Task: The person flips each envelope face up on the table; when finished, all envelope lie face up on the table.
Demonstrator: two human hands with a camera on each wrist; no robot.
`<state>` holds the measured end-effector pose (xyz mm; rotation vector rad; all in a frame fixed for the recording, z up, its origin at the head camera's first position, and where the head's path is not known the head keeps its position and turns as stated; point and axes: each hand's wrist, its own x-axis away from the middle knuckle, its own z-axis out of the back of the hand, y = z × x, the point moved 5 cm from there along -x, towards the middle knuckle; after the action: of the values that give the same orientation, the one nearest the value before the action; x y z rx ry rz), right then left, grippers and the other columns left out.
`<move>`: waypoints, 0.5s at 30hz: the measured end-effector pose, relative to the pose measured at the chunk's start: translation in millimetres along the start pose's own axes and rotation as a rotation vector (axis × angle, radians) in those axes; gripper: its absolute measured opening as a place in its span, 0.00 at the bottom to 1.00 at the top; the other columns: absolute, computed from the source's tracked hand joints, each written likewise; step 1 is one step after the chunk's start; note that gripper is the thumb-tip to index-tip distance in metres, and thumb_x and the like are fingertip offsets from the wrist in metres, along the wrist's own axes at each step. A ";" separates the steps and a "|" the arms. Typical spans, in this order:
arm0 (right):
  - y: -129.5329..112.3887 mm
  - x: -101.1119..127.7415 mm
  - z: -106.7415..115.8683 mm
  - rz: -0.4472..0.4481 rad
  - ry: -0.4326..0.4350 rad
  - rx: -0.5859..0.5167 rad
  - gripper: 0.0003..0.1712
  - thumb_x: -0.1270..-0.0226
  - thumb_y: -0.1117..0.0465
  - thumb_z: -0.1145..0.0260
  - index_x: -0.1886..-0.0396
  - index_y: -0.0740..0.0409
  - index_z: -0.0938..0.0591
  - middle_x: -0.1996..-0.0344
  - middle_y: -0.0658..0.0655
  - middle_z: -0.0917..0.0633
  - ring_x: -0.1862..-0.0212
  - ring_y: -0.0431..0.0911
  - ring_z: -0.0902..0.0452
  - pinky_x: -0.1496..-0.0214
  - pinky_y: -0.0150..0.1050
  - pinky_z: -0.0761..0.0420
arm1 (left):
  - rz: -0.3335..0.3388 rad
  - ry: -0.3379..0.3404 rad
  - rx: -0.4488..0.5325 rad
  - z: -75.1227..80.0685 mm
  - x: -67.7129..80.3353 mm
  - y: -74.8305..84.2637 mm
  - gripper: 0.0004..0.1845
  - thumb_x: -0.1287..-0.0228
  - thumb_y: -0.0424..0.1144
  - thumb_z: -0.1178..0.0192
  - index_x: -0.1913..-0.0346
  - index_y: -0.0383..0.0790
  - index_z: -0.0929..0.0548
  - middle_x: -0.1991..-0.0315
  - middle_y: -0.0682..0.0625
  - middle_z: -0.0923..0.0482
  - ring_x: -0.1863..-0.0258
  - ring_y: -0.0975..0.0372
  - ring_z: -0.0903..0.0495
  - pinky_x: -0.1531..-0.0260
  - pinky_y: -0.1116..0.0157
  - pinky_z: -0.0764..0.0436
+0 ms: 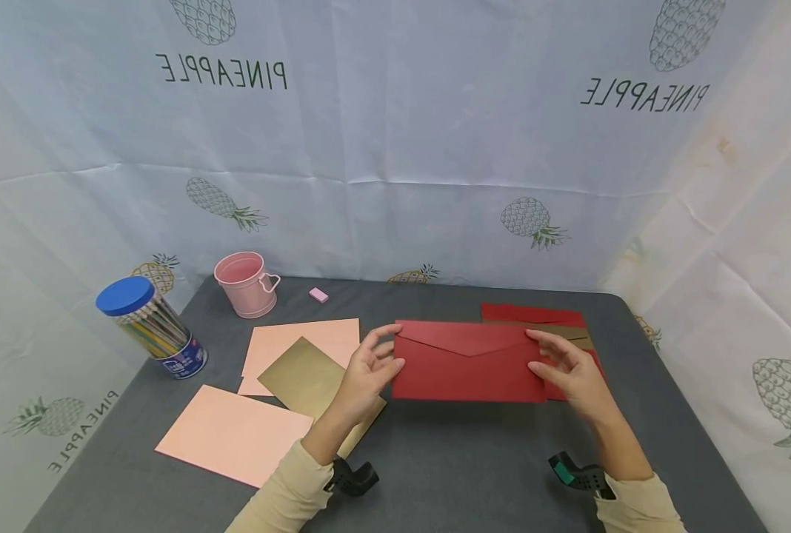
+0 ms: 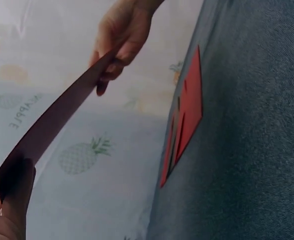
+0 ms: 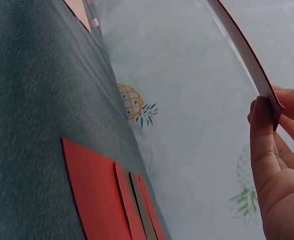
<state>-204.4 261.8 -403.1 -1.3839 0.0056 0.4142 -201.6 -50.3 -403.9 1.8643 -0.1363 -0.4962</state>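
The grey table (image 1: 449,474) carries everything, and a pale cloth with pineapple prints (image 1: 435,148) hangs behind it and at both sides. Above the middle of the table, a little toward the right edge, the person holds a red envelope (image 1: 469,363) in the air with its pointed flap closed and facing the camera. The left hand (image 1: 365,370) pinches the left short edge of the envelope between thumb and fingers, and the right hand (image 1: 572,370) pinches the right short edge in the same way. Near the left edge lie two pink sheets (image 1: 235,433), and a gold envelope (image 1: 309,381) lies partly over them. Close to the right far corner lies a stack of red and brown envelopes (image 1: 535,318), partly hidden behind the held one. At the left far corner stands a clear pencil tub with a blue lid (image 1: 149,326), then a pink bucket (image 1: 245,285), and beside it, along the far edge, a small pink eraser (image 1: 318,295).
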 end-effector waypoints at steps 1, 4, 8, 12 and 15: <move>2.4 0.4 1.2 -0.011 0.006 0.017 0.29 0.33 0.73 0.43 0.32 0.67 0.36 0.46 0.44 0.25 0.51 0.35 0.24 0.59 0.32 0.17 | 0.015 0.007 -0.016 0.9 -0.4 -2.8 0.28 0.35 0.21 0.51 0.32 0.30 0.43 0.43 0.23 0.33 0.54 0.63 0.18 0.62 0.64 0.16; 10.7 3.9 6.0 -0.049 0.025 0.072 0.29 0.33 0.72 0.42 0.33 0.66 0.35 0.45 0.42 0.26 0.51 0.34 0.25 0.59 0.31 0.17 | 0.072 0.034 -0.072 0.0 -1.0 -11.7 0.28 0.36 0.20 0.50 0.33 0.31 0.41 0.46 0.24 0.30 0.55 0.62 0.18 0.63 0.65 0.16; 24.7 13.7 15.3 -0.111 0.037 0.132 0.28 0.32 0.68 0.41 0.33 0.64 0.34 0.46 0.41 0.26 0.53 0.32 0.24 0.61 0.33 0.16 | 0.153 0.077 -0.191 -9.2 -2.4 -28.2 0.28 0.39 0.19 0.49 0.35 0.31 0.39 0.52 0.27 0.24 0.57 0.55 0.17 0.63 0.65 0.16; 41.4 27.7 30.1 -0.192 0.045 0.208 0.29 0.31 0.62 0.40 0.32 0.60 0.34 0.49 0.37 0.25 0.54 0.29 0.24 0.60 0.32 0.17 | 0.225 0.099 -0.273 -23.5 -8.6 -49.3 0.27 0.40 0.19 0.47 0.38 0.30 0.37 0.56 0.30 0.21 0.58 0.49 0.17 0.64 0.63 0.16; 52.2 38.9 45.3 -0.234 0.057 0.270 0.30 0.32 0.61 0.39 0.32 0.60 0.34 0.51 0.34 0.25 0.55 0.27 0.25 0.60 0.31 0.17 | 0.273 0.085 -0.317 -37.9 -16.4 -65.6 0.26 0.41 0.19 0.45 0.39 0.32 0.35 0.59 0.34 0.20 0.60 0.51 0.16 0.66 0.64 0.17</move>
<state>-194.1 322.4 -453.1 -1.1138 -0.0511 0.1709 -210.9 11.2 -450.1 1.5245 -0.2370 -0.2333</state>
